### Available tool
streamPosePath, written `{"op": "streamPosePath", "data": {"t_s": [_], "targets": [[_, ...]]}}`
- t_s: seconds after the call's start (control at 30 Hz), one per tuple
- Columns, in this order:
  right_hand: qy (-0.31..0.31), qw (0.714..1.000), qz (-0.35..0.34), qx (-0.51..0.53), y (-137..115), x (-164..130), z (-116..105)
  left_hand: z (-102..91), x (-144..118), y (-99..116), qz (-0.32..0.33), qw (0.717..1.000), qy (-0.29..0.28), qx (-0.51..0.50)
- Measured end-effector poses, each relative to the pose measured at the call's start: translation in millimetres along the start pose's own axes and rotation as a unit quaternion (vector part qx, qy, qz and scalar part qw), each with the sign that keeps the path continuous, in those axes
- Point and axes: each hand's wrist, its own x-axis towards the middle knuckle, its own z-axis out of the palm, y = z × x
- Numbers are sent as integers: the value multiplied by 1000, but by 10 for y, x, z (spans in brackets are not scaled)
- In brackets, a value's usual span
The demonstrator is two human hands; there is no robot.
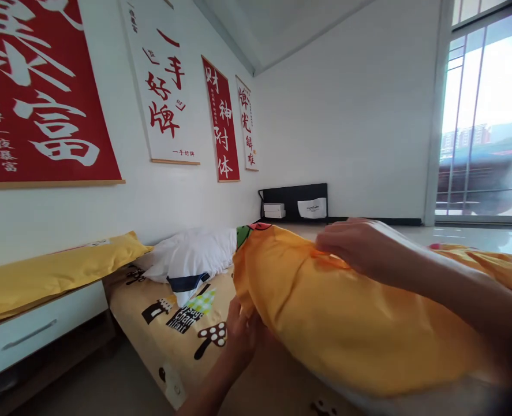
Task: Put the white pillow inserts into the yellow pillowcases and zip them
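Yellow duvet cover (337,323) lies bunched across the bed (169,341), filling the space between the two hands. Nearest the camera, the left hand (240,332) comes up from below and its grip is closed on the lower edge of the fabric, fingers tucked under the fold, probably to keep that edge from sliding off the mattress. Above and to the right of that grip, the right hand (353,248) rests on top of the bulge, fingers pinched together on a small ridge of cloth, seemingly to hold the upper layer taut against the lower one. Beyond the left grip, the printed sheet (182,323) with mushroom and house figures shows bare. Farther on, a white pillow (190,257) sits at the head of the bed, touching the far tip of the cover. Left of that, a yellow pillow (52,271) lies on a low white cabinet (30,332). Behind everything, red and white scrolls (43,92) hang on the wall, and a window (485,115) stands far to the right.
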Motion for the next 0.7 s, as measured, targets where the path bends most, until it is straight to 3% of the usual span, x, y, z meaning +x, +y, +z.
{"op": "streamPosePath", "data": {"t_s": [0.13, 0.37, 0.47, 0.63, 0.7], "targets": [[-42, 999, -25, -19, -53, 9, 79, 100, 65, 0, -1, 999, 45, -14], [-25, 999, -27, -1, -40, -37, 55, 276, 136, -103, -195, 964, 162, -79], [-16, 999, -30, 27, 2, -92, -7, 296, 222, -172, -197, 954, 202, -102], [-3, 998, -18, 62, 13, -136, -190, 271, 533, -224, -149, 964, 174, -132], [3, 998, -17, 67, 15, -149, -255, 324, 682, -228, -143, 962, 194, -129]]}}
